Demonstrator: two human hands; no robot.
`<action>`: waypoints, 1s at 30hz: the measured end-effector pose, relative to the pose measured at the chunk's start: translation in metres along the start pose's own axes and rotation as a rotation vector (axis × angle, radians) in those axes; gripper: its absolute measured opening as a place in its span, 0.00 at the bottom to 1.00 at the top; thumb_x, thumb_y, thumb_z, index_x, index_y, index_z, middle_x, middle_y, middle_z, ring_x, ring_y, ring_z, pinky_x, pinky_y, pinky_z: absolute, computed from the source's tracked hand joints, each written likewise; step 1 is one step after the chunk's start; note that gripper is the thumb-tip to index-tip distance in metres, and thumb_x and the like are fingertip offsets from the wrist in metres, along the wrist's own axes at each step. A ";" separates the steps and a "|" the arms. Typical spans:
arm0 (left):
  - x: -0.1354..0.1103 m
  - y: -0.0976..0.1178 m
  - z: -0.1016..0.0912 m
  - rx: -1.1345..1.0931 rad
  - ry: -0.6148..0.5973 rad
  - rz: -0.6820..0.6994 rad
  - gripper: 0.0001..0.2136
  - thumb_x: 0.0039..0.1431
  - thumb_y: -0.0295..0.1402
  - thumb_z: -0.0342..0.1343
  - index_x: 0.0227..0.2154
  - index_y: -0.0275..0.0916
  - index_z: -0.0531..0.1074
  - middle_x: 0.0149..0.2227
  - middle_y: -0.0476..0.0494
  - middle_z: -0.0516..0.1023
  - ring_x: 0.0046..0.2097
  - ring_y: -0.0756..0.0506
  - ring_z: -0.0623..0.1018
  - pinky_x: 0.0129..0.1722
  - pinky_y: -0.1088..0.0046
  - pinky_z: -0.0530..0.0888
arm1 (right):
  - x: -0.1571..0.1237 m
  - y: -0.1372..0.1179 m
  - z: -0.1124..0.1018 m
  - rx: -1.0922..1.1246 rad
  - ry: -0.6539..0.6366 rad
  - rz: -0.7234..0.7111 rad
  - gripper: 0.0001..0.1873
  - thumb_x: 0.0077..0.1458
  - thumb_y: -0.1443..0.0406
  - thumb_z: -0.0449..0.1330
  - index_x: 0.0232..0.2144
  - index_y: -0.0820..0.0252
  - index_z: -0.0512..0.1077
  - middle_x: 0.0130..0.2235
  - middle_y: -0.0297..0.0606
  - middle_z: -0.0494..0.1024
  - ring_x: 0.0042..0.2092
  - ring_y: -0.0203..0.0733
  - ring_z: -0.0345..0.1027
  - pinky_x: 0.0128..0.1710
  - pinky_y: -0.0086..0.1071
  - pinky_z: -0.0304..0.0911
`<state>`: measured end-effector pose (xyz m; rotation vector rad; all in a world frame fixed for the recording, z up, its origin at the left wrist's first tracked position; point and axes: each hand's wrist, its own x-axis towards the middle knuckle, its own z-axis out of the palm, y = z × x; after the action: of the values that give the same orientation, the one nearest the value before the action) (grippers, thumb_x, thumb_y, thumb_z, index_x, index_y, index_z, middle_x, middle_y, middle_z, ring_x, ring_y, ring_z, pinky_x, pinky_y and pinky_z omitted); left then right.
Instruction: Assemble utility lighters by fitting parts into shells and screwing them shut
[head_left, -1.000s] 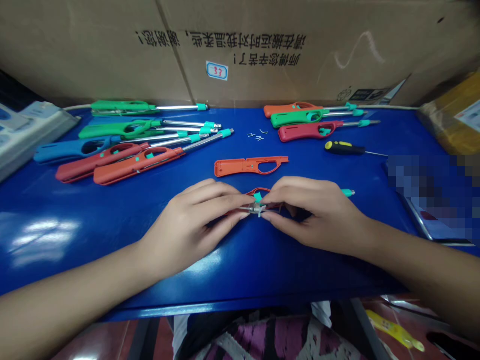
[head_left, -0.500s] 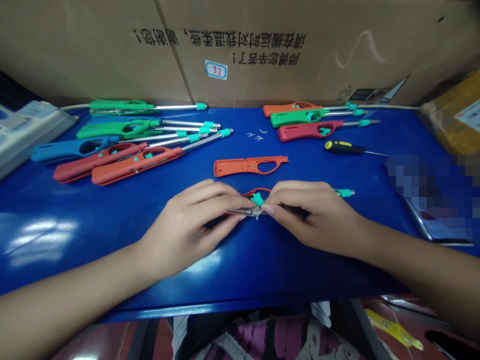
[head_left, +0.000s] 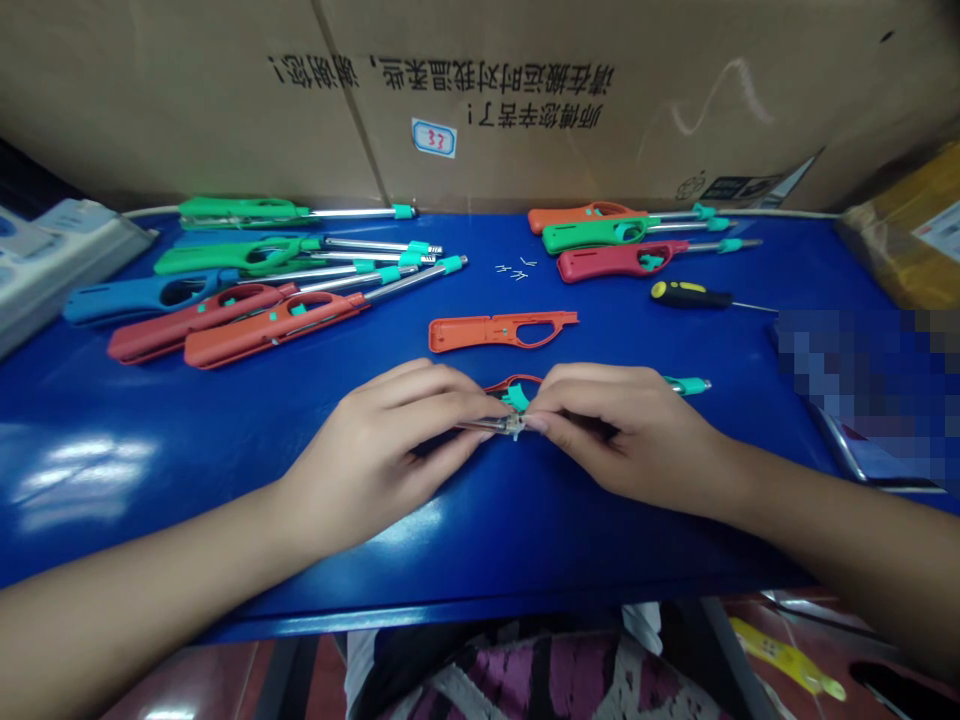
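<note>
On the blue table (head_left: 150, 440) my left hand (head_left: 379, 450) and my right hand (head_left: 622, 430) meet over an opened orange lighter (head_left: 517, 392) with a teal trigger. Both hands have their fingers pinched together on its small clear and metal inner parts at the middle. The lighter's metal nozzle with a teal tip (head_left: 690, 384) sticks out to the right behind my right hand. Most of the lighter's body is hidden under my fingers. A separate orange shell half (head_left: 501, 331) lies flat just beyond my hands.
Several long-nosed lighters in green, blue and red lie at the back left (head_left: 247, 300); three more lie at the back right (head_left: 630, 240). A yellow-and-black screwdriver (head_left: 694, 295) lies to the right. Small metal springs (head_left: 516, 270) sit mid-table. Cardboard boxes (head_left: 480, 90) wall the back.
My right hand's fingers have shifted slightly on the small parts; otherwise both hands stay in place over the lighter.
</note>
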<state>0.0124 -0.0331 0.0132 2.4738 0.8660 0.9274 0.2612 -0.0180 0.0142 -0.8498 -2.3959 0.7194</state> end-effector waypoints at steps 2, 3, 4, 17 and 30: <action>0.000 0.000 0.000 -0.005 -0.003 0.001 0.10 0.64 0.24 0.62 0.47 0.36 0.78 0.43 0.45 0.82 0.45 0.49 0.79 0.47 0.74 0.77 | 0.000 0.000 0.000 -0.002 -0.002 -0.004 0.10 0.68 0.67 0.56 0.36 0.61 0.76 0.36 0.38 0.80 0.37 0.37 0.73 0.38 0.31 0.65; -0.001 -0.001 0.000 -0.008 -0.005 0.000 0.10 0.63 0.24 0.62 0.47 0.36 0.78 0.43 0.44 0.82 0.45 0.49 0.79 0.48 0.74 0.76 | 0.000 0.001 0.001 -0.004 -0.002 -0.006 0.10 0.68 0.67 0.56 0.36 0.61 0.76 0.36 0.38 0.80 0.37 0.37 0.73 0.37 0.31 0.65; -0.001 -0.001 0.000 -0.011 -0.005 0.000 0.10 0.63 0.24 0.62 0.47 0.36 0.78 0.43 0.44 0.82 0.45 0.49 0.79 0.48 0.74 0.76 | 0.000 0.001 0.001 -0.006 -0.002 -0.006 0.10 0.68 0.67 0.56 0.36 0.61 0.76 0.36 0.38 0.80 0.37 0.37 0.73 0.38 0.30 0.65; 0.002 -0.005 -0.009 0.094 -0.068 -0.140 0.07 0.62 0.29 0.62 0.42 0.38 0.80 0.38 0.46 0.84 0.38 0.47 0.79 0.40 0.69 0.75 | 0.002 -0.001 -0.004 -0.075 0.101 0.070 0.09 0.66 0.67 0.57 0.36 0.61 0.77 0.35 0.36 0.78 0.35 0.35 0.70 0.35 0.30 0.62; 0.003 -0.005 -0.016 0.128 -0.135 -0.184 0.09 0.65 0.30 0.59 0.44 0.37 0.81 0.41 0.44 0.83 0.41 0.44 0.79 0.43 0.65 0.76 | 0.003 0.005 -0.002 -0.124 0.134 0.156 0.07 0.63 0.68 0.59 0.41 0.57 0.77 0.41 0.36 0.76 0.39 0.37 0.71 0.36 0.33 0.64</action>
<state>0.0018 -0.0255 0.0236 2.4768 1.1143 0.6532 0.2625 -0.0122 0.0130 -1.1098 -2.2915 0.5573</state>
